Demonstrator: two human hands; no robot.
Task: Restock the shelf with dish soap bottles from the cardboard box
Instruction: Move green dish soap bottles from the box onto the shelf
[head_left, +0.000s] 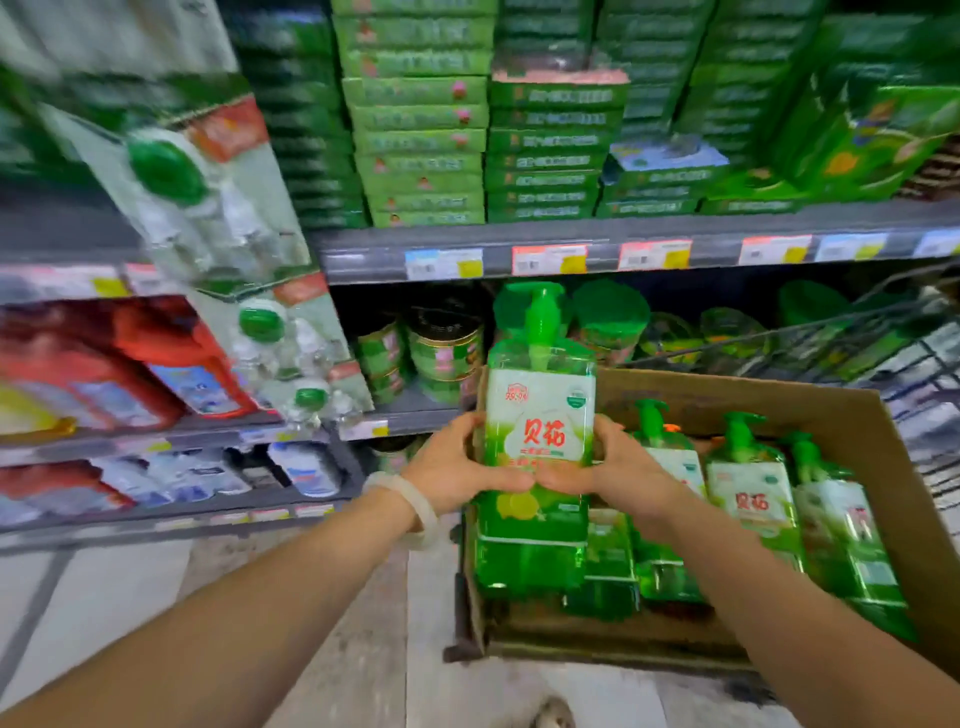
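Observation:
I hold a green dish soap bottle (540, 415) with a pump top and a white label upright in front of me, above the left end of the cardboard box (852, 415). My left hand (457, 467) grips its left side and my right hand (618, 467) grips its right side, thumbs across the label. Several more green pump bottles (748, 499) stand in the box at the right. Behind the held bottle runs the grey shelf (415, 413) with green tins on it.
The upper shelf (597, 244) carries stacks of flat green boxes above price tags. Packs with green caps hang at the left over red packages. A wire cart basket (893, 353) stands at the far right. Pale floor lies below.

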